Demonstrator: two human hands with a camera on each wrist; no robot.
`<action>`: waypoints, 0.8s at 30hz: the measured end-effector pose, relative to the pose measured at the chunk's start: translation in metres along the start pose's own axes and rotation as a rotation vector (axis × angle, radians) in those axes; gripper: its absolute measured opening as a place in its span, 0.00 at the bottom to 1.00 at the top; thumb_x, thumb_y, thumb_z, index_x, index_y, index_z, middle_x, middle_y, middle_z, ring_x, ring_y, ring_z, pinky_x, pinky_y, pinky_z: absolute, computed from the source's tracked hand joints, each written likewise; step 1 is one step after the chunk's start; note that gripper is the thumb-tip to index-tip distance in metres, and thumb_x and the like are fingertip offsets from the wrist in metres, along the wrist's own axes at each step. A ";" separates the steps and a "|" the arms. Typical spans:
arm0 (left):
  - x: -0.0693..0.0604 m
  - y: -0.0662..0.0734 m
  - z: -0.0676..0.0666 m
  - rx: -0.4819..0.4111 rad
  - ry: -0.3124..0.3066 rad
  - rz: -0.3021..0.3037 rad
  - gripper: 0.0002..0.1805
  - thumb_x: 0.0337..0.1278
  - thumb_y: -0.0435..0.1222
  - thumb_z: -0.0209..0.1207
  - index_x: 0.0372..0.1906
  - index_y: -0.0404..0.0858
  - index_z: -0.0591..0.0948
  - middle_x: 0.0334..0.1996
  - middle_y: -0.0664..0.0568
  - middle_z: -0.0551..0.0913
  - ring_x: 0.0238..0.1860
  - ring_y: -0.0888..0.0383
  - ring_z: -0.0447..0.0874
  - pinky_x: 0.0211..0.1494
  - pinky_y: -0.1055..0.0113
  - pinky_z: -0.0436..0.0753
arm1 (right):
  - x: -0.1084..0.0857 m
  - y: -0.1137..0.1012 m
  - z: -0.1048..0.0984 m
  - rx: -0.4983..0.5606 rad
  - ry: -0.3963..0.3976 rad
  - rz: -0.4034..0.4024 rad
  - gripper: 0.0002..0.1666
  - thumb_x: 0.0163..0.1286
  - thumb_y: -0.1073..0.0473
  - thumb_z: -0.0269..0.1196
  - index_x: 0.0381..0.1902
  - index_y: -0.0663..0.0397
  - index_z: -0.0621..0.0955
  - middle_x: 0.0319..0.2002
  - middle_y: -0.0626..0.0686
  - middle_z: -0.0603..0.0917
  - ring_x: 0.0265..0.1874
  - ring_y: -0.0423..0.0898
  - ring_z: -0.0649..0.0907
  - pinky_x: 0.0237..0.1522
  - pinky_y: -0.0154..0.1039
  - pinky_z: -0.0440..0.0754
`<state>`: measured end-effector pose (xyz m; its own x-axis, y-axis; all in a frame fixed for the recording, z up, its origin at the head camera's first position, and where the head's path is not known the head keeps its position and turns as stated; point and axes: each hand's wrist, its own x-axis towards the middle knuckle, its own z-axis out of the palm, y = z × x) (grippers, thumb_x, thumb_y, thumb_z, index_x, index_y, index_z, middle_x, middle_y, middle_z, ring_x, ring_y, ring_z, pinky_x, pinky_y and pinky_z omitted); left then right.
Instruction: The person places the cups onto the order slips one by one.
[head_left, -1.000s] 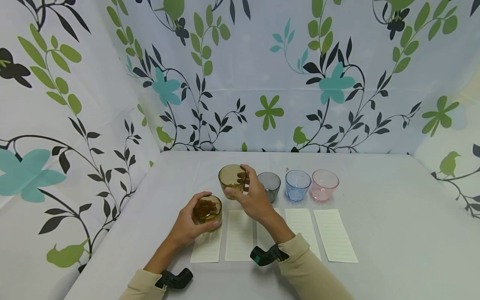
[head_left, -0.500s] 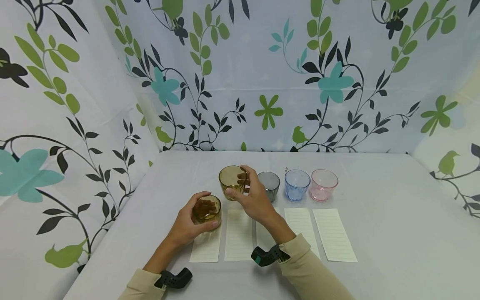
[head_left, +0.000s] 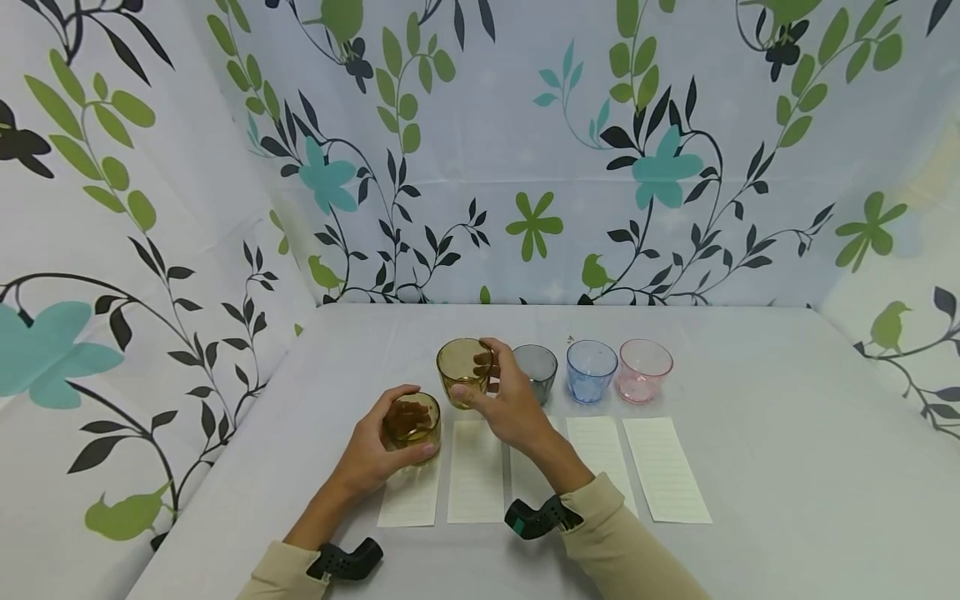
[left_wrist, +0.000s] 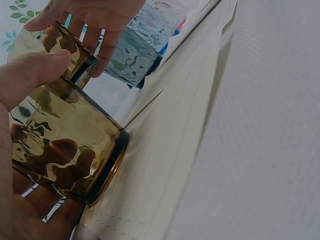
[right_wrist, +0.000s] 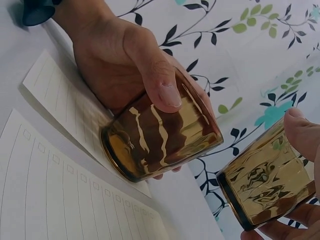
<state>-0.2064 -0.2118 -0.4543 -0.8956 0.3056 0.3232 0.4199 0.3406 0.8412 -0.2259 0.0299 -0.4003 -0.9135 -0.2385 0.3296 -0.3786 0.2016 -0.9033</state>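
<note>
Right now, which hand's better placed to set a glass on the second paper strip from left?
Probably the right hand: its amber glass is near the second strip's far end. The left hand holds the other glass at the leftmost strip.

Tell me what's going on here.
The person's left hand grips the nearer amber glass at the far end of the leftmost paper strip. Their right hand grips the farther amber glass just beyond the second strip. To its right, a grey glass, a blue glass and a pink glass stand in a row. I can't tell whether either held glass touches anything beneath it.
</note>
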 end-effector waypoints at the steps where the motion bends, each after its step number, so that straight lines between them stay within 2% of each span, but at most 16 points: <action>1: 0.000 0.000 0.000 0.002 -0.001 0.001 0.43 0.51 0.38 0.74 0.73 0.53 0.67 0.58 0.47 0.79 0.58 0.48 0.79 0.61 0.58 0.79 | 0.000 0.000 0.000 0.000 0.000 0.002 0.46 0.69 0.53 0.70 0.76 0.56 0.59 0.61 0.62 0.75 0.62 0.56 0.75 0.61 0.55 0.76; 9: -0.001 0.001 0.000 0.009 -0.002 0.004 0.43 0.52 0.39 0.74 0.73 0.51 0.66 0.58 0.47 0.79 0.58 0.48 0.79 0.62 0.57 0.78 | -0.002 0.002 -0.002 0.018 -0.009 0.012 0.46 0.69 0.54 0.70 0.76 0.56 0.59 0.62 0.62 0.75 0.63 0.58 0.75 0.62 0.56 0.74; 16: -0.001 0.002 0.000 0.004 0.000 -0.003 0.43 0.52 0.39 0.74 0.72 0.55 0.66 0.58 0.48 0.79 0.58 0.48 0.79 0.62 0.56 0.78 | -0.003 0.002 -0.004 0.043 -0.017 0.030 0.47 0.67 0.55 0.72 0.76 0.57 0.59 0.63 0.63 0.75 0.64 0.59 0.74 0.63 0.57 0.73; 24: 0.000 0.006 0.000 0.009 0.005 -0.019 0.44 0.51 0.39 0.75 0.72 0.56 0.67 0.59 0.49 0.79 0.59 0.49 0.78 0.63 0.52 0.77 | -0.004 0.004 -0.006 0.046 -0.041 0.035 0.47 0.66 0.55 0.73 0.75 0.57 0.61 0.61 0.62 0.76 0.61 0.57 0.77 0.61 0.56 0.75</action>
<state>-0.2038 -0.2103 -0.4491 -0.9042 0.2945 0.3094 0.4041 0.3547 0.8432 -0.2251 0.0377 -0.4038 -0.9188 -0.2714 0.2865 -0.3380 0.1666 -0.9263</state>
